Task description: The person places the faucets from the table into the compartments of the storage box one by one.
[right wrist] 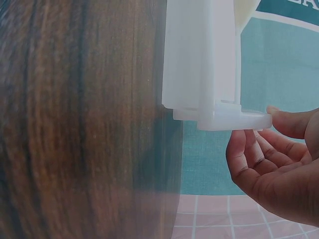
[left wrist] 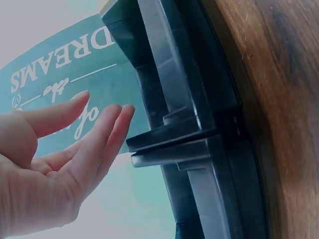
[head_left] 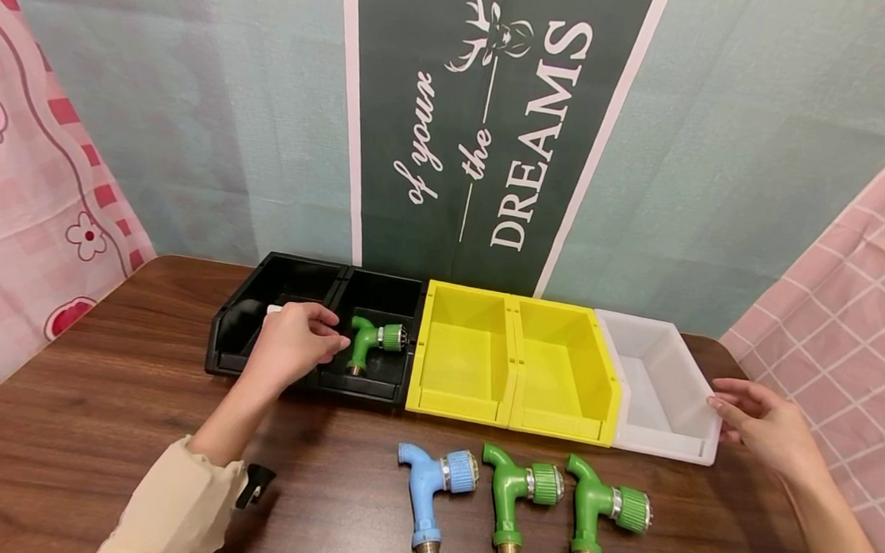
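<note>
My left hand (head_left: pixel 300 340) hovers over the divider between two black bins, its fingers loosely bent and holding nothing. In the left wrist view the thumb and fingertips of that hand (left wrist: pixel 75 149) stand apart, beside the black bins' rims (left wrist: pixel 169 134). Just right of these fingers, a green faucet (head_left: pixel 367 343) lies inside the second black bin (head_left: pixel 382 286). At the far right end of the row, my right hand (head_left: pixel 769 423) grips the rim of the white bin (head_left: pixel 688 377). The right wrist view shows its thumb and fingers (right wrist: pixel 244 159) on either side of the white rim (right wrist: pixel 254 119).
Two yellow bins (head_left: pixel 466 407) (head_left: pixel 558 424) stand between the black and white ones. In front of them lie a blue faucet (head_left: pixel 424 493) and two green faucets (head_left: pixel 508 497) (head_left: pixel 588 510) on the wooden table (head_left: pixel 340 505). A printed cloth (head_left: pixel 270 134) hangs behind.
</note>
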{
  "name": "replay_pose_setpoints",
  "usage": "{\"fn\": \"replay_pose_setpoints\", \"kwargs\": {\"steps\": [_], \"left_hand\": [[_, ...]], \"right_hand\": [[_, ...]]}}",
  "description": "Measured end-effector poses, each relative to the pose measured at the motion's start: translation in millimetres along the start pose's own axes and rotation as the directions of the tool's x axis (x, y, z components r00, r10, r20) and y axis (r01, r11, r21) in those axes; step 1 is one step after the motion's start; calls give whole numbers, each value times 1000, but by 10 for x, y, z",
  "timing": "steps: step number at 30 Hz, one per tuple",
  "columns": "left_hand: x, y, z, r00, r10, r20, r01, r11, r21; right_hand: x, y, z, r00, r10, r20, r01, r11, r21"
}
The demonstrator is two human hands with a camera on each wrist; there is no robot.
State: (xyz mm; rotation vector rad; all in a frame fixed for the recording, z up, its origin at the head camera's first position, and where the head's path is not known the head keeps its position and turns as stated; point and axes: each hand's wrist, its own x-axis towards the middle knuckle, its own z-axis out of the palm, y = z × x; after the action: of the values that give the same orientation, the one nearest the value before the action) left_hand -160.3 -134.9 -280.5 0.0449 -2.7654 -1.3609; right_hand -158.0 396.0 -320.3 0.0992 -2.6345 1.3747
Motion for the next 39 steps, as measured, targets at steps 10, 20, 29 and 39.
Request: {"fn": "replay_pose_setpoints", "kwargs": {"steps": [10, 20, 29, 39], "left_hand": [[-31, -42, -136, 1000, -13, 25, 12, 999, 39], [-48, -133, -299, 1000, 30, -10, -29, 998, 57], [-44, -257, -419, 1000, -18, -10, 18, 1000, 5], [-57, -445, -580, 998, -35, -47, 37, 998, 48]], "right_hand": [[-2, 5, 0, 1000, -1, 0, 1, 1000, -4], [1, -10, -4, 1000, 11, 7, -11, 1000, -9], [-5, -19, -7, 1000, 15, 6, -15, 999, -31], [-2, -25, -1, 1000, 20, 4, -19, 1000, -22]]}}
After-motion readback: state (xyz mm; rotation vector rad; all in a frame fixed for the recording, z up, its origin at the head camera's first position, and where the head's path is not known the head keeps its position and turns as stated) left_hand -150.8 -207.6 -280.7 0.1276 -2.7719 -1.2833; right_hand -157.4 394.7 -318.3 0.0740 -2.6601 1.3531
